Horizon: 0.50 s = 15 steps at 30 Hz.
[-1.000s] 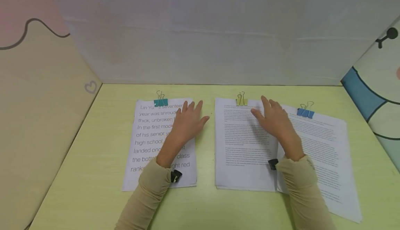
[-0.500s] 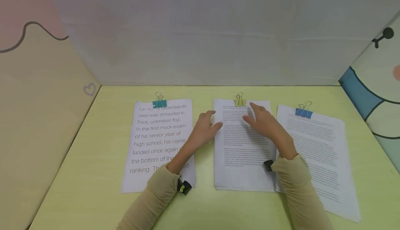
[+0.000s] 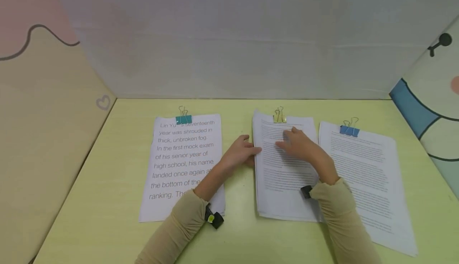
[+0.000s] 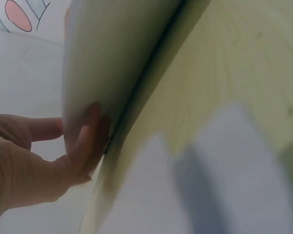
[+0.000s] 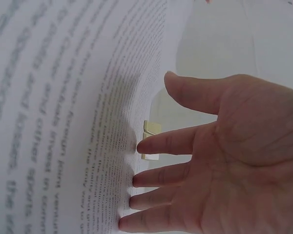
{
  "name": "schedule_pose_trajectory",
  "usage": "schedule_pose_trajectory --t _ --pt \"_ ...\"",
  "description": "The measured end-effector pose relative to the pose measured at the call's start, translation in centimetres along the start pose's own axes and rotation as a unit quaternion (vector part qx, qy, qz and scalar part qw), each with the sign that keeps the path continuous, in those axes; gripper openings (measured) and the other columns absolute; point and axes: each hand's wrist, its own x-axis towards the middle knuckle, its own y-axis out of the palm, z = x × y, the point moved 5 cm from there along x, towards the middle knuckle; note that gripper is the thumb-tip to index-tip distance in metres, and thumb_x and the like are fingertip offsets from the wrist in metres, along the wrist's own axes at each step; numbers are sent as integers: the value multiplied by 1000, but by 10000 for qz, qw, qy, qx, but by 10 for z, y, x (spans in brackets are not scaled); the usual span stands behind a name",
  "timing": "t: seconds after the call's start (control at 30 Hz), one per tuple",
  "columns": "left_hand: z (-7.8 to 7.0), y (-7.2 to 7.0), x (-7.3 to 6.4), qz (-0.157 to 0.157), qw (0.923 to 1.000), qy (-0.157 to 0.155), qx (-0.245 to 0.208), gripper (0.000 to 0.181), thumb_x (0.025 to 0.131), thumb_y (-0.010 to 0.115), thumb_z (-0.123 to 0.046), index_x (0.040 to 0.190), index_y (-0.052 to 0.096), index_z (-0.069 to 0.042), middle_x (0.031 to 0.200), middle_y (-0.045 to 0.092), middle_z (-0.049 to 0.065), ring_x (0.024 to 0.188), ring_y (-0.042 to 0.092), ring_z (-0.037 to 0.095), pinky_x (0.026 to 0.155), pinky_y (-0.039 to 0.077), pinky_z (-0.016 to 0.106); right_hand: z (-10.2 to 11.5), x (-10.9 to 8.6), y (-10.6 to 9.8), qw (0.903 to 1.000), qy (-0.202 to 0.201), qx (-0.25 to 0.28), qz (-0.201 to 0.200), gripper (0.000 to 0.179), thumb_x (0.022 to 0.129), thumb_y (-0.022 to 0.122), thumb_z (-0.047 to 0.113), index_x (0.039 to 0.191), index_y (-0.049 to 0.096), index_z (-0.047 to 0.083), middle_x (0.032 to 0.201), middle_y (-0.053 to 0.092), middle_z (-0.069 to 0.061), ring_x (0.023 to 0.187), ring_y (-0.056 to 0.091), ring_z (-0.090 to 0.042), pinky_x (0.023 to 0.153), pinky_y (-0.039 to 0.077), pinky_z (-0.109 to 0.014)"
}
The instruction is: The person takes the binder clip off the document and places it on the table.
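A stack of printed sheets lies in the middle, a yellow binder clip on its top edge. My left hand holds the stack's left edge, thumb on the top page and fingers beneath. In the left wrist view that edge of the stack stands raised off the table, with the left hand at its side. My right hand is over the upper part of the page. Seen from the right wrist, the right hand has nearly straight fingers, their tips touching the print.
To the left lies a large-print stack with a teal binder clip. A slanted stack with a blue binder clip lies at the right. A white wall stands behind the yellow table.
My left hand has moved right from the large-print stack and taken the middle stack's left edge. That edge has lifted and shifted right. My right hand has moved slightly left and down onto the page.
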Motion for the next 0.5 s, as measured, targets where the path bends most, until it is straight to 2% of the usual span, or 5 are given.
schedule_pose_trajectory --t 0.13,0.23,0.3,0.4,0.5 --pt "2 4 -1 314 9957 392 778 50 97 62 -3 143 47 7 113 72 23 86 71 22 73 56 29 4 -1 0 9997 -238 65 -87 64 109 51 32 144 40 -21 151 32 -46 143 30 -60 115 29 -66" --pt "-3 -3 -4 258 9941 617 854 47 95 59 0 141 52 5 108 73 19 82 70 20 70 56 28 7 -2 -4 9986 -358 227 -324 62 110 49 31 145 41 -19 150 40 -41 142 35 -56 116 31 -64" --pt "-8 -10 -6 272 9942 647 814 46 96 56 0 142 52 3 107 72 19 81 71 22 68 57 30 7 -3 -10 9960 -351 523 -627 61 110 49 31 147 42 -17 149 44 -38 140 40 -53 115 33 -63" --pt "-17 -21 -9 389 9940 655 791 46 98 52 1 144 51 1 106 72 19 78 73 24 66 59 34 5 -6 -20 9859 -307 1109 -1212 58 111 49 31 149 42 -12 149 47 -35 137 46 -50 111 39 -61" --pt "-23 -32 -11 467 9934 614 844 44 99 50 0 143 52 -1 105 72 19 75 72 23 64 59 34 2 -9 -28 9696 -395 1676 -1739 56 110 51 29 151 42 -9 150 48 -31 137 48 -46 109 43 -58"
